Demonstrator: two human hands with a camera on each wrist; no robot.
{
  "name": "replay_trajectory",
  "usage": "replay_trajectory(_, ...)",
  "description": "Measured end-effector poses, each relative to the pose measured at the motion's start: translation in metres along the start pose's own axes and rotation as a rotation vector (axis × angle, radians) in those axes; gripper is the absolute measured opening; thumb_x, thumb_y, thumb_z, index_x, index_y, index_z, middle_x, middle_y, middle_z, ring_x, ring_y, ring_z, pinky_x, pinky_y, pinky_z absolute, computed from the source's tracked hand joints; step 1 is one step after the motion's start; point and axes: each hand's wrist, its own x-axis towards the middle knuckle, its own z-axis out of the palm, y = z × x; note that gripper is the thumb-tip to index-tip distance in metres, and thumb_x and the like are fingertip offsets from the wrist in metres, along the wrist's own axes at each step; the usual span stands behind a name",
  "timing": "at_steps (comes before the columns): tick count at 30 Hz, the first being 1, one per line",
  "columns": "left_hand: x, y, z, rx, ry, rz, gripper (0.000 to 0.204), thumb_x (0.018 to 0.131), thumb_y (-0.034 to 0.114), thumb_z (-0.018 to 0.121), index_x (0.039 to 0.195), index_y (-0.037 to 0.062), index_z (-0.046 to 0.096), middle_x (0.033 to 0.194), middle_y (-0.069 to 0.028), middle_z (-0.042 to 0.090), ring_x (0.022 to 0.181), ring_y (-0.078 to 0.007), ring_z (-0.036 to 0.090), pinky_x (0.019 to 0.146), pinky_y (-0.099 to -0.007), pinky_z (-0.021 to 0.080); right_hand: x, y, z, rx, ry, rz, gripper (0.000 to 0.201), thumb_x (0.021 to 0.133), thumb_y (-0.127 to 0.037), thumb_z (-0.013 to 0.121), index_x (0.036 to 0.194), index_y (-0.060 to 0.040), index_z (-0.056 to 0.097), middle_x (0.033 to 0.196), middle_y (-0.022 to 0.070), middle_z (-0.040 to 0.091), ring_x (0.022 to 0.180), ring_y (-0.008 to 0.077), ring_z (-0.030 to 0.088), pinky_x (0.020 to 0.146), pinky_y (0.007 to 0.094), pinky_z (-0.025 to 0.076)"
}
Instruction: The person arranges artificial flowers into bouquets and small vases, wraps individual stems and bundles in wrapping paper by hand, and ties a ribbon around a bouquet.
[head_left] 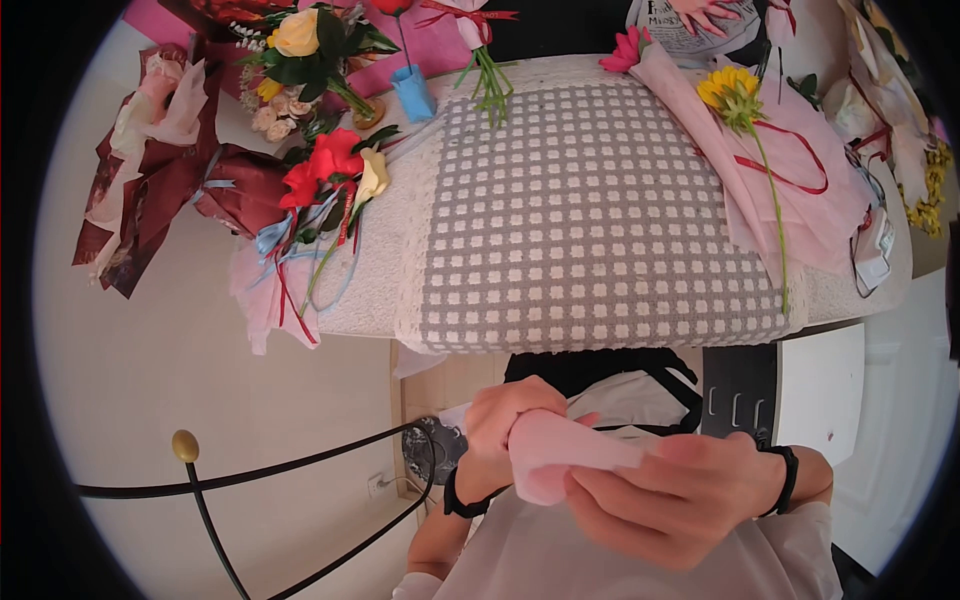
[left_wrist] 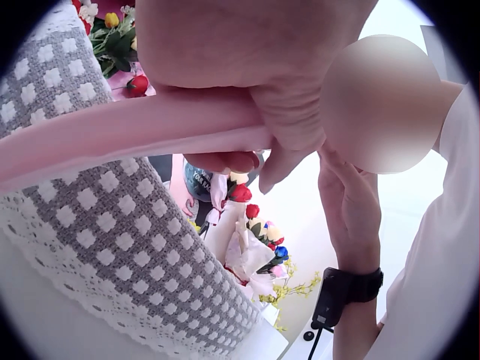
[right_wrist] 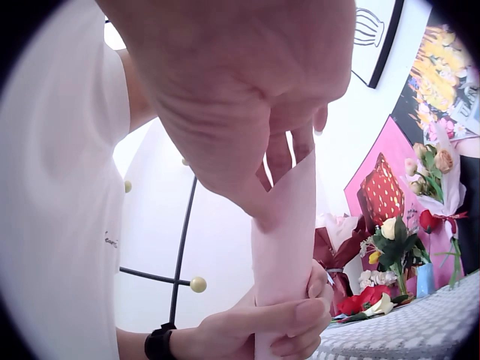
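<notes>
A sheet of pale pink wrapping paper (head_left: 548, 455), rolled into a tube, is held before the body, just off the table's near edge. My left hand (head_left: 512, 412) curls its fingers round one end of the roll. My right hand (head_left: 680, 492) pinches the other end between thumb and fingers. In the right wrist view the paper (right_wrist: 283, 240) stands upright, with the left hand (right_wrist: 289, 326) wrapped round its lower part. The left wrist view shows a long folded strip of the paper (left_wrist: 112, 135) under the left hand. Whatever may be inside the roll is hidden.
A checked grey-and-white cloth (head_left: 600, 210) covers the table. Left lie red flowers (head_left: 330, 165) and a dark red wrapped bouquet (head_left: 240, 185). On the right, a yellow flower (head_left: 735, 98) rests on pink paper (head_left: 840, 205). Another person's hand (head_left: 705, 15) shows across the table.
</notes>
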Motion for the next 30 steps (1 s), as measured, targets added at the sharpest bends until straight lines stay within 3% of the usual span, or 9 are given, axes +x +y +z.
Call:
replay_trajectory(6, -0.007, 0.0, 0.002, 0.009, 0.046, -0.055, 0.048, 0.076, -0.003, 0.092, 0.101, 0.0061, 0.051, 0.073, -0.0061, 0.063, 0.055, -0.0122, 0.054, 0.051, -0.0259, 0.042, -0.007, -0.023, 0.01, -0.217, 0.363, 0.277, 0.013, 0.074, -0.019, 0.079, 0.086, -0.0235, 0.077, 0.093, -0.0126, 0.075, 0.078, 0.0052, 0.06, 0.076, 0.0266, 0.04)
replay_trajectory(9, -0.008, -0.003, 0.011, 0.13, 0.232, -0.013, 0.043, 0.072, -0.007, 0.091, 0.1, -0.0007, 0.059, 0.069, -0.0085, 0.062, 0.053, -0.018, 0.06, 0.046, -0.0277, 0.044, -0.005, -0.012, -0.002, 0.044, 0.2, 0.147, 0.02, 0.071, -0.019, 0.085, 0.09, -0.0195, 0.078, 0.092, -0.0068, 0.076, 0.069, 0.0048, 0.058, 0.062, 0.0225, 0.039)
replay_trajectory(11, -0.007, -0.006, 0.014, 0.254, 0.345, 0.073, 0.043, 0.072, -0.008, 0.09, 0.1, -0.0011, 0.058, 0.07, -0.0093, 0.063, 0.054, -0.0185, 0.06, 0.047, -0.0281, 0.044, 0.0, -0.015, 0.002, 0.207, 0.163, 0.298, 0.026, 0.071, -0.016, 0.088, 0.094, -0.0121, 0.076, 0.094, 0.0046, 0.076, 0.059, 0.0072, 0.056, 0.051, 0.0205, 0.037)
replay_trajectory(14, -0.007, -0.006, 0.013, 0.326, 0.379, 0.099, 0.045, 0.071, -0.008, 0.09, 0.103, -0.0013, 0.059, 0.071, -0.0104, 0.064, 0.055, -0.0193, 0.061, 0.048, -0.0294, 0.045, -0.002, -0.015, 0.006, 0.223, 0.14, 0.348, 0.029, 0.073, -0.013, 0.087, 0.097, -0.0058, 0.074, 0.089, 0.0112, 0.072, 0.053, 0.0106, 0.053, 0.044, 0.0209, 0.036)
replay_trajectory(18, -0.011, -0.009, 0.004, 0.307, 0.347, 0.122, 0.046, 0.07, -0.009, 0.09, 0.106, -0.0008, 0.061, 0.072, -0.0115, 0.066, 0.056, -0.0209, 0.062, 0.05, -0.0303, 0.046, -0.002, -0.017, 0.01, 0.252, 0.075, 0.383, 0.029, 0.073, -0.013, 0.087, 0.096, -0.0044, 0.072, 0.081, 0.0087, 0.065, 0.053, 0.0134, 0.054, 0.044, 0.0233, 0.038)
replay_trajectory(21, -0.013, -0.008, 0.001, 0.359, 0.277, 0.101, 0.044, 0.077, -0.008, 0.087, 0.109, -0.0012, 0.058, 0.082, -0.0151, 0.067, 0.067, -0.0186, 0.062, 0.061, -0.0302, 0.05, -0.002, -0.019, 0.007, 0.283, -0.074, 0.434, 0.033, 0.072, -0.014, 0.088, 0.1, -0.0042, 0.071, 0.077, 0.006, 0.06, 0.054, 0.0157, 0.056, 0.047, 0.0276, 0.042)
replay_trajectory(23, -0.011, -0.008, 0.001, 0.477, 0.249, 0.105, 0.043, 0.076, -0.007, 0.088, 0.108, -0.0021, 0.06, 0.084, -0.0158, 0.069, 0.067, -0.0195, 0.063, 0.059, -0.0305, 0.05, -0.003, -0.023, 0.013, 0.343, -0.112, 0.584, 0.041, 0.073, -0.001, 0.072, 0.112, 0.0097, 0.066, 0.11, 0.0238, 0.063, 0.085, 0.0299, 0.073, 0.055, 0.036, 0.059)
replay_trajectory(26, -0.009, -0.012, 0.003, 0.572, 0.264, 0.131, 0.042, 0.076, -0.003, 0.089, 0.108, -0.0015, 0.061, 0.084, -0.0155, 0.069, 0.065, -0.0217, 0.064, 0.057, -0.031, 0.049, -0.009, -0.018, 0.022, 0.466, -0.219, 0.641, 0.044, 0.075, 0.001, 0.07, 0.117, 0.0099, 0.061, 0.106, 0.0247, 0.057, 0.073, 0.0311, 0.072, 0.047, 0.0386, 0.055)
replay_trajectory(30, -0.008, -0.012, 0.003, 0.607, 0.252, 0.147, 0.044, 0.076, 0.001, 0.09, 0.11, -0.0002, 0.062, 0.084, -0.0149, 0.069, 0.063, -0.0246, 0.064, 0.055, -0.0312, 0.049, -0.006, -0.008, 0.023, 0.526, -0.26, 0.596, 0.042, 0.076, 0.003, 0.067, 0.117, 0.0089, 0.061, 0.11, 0.0254, 0.053, 0.073, 0.0329, 0.072, 0.046, 0.0405, 0.054)
